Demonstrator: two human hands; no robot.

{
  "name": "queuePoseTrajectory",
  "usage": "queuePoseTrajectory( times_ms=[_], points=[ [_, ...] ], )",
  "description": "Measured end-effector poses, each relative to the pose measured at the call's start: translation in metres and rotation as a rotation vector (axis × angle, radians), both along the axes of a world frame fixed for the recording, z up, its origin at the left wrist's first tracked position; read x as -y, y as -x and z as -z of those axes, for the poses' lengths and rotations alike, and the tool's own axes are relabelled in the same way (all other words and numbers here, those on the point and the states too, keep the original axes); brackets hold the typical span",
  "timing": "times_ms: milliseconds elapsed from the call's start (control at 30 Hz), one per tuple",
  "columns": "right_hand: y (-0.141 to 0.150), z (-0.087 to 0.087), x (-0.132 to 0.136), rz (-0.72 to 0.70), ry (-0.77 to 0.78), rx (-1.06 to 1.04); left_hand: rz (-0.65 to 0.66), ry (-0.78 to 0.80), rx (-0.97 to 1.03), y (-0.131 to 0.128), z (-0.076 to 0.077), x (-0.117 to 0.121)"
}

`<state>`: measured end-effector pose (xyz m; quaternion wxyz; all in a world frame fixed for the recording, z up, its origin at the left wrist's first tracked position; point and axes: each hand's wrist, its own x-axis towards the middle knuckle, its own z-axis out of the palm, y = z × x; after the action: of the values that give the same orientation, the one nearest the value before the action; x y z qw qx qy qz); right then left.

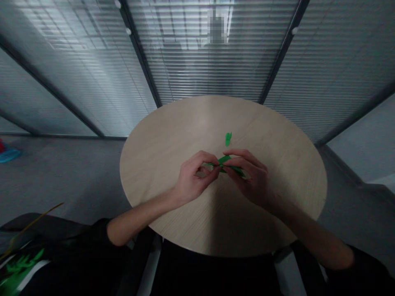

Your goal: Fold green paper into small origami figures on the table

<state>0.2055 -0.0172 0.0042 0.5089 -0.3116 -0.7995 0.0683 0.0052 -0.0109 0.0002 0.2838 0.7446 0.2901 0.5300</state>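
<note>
The green strip [226,161] is up over the middle of the round wooden table [173,139], and both hands are right on it! The left hand [193,176] pinches it from the left side, while the right hand [248,176] comes in from the right with its fingers [243,158] curled over the strip, both grips closed and firm. Paper or leaf? Can't tell from here. Just past the knuckles, on the far side, a small green piece [228,139] lies on the table, apart from both hands. Here's the danger: that strip looks thin, so too hard a pinch or a sharp twist could crease or tear it, and a slipped grip could drop it or knock that small piece aside. Over at the near left, a green leafy spray [21,267] sits off the table.
</note>
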Motion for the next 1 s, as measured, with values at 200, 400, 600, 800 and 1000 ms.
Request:
queuePoseTrajectory(
  times_ms=[200,400,600,800,1000],
  points=[
    [0.005,-0.002,0.003,0.017,0.085,-0.097,0.060,0.165,0.102,-0.003,0.000,0.002],
    [0.012,-0.003,0.007,0.017,0.252,-0.221,0.113,0.220,0.213,-0.006,0.002,0.004],
    [0.013,-0.002,0.005,0.011,0.307,-0.274,0.116,0.235,0.223,-0.006,0.003,0.004],
    [0.012,-0.002,0.005,-0.007,0.368,-0.308,0.128,0.263,0.226,-0.008,0.001,0.004],
    [0.012,-0.002,0.005,-0.078,0.517,-0.375,0.170,0.350,0.301,-0.009,0.001,0.000]
  ],
)
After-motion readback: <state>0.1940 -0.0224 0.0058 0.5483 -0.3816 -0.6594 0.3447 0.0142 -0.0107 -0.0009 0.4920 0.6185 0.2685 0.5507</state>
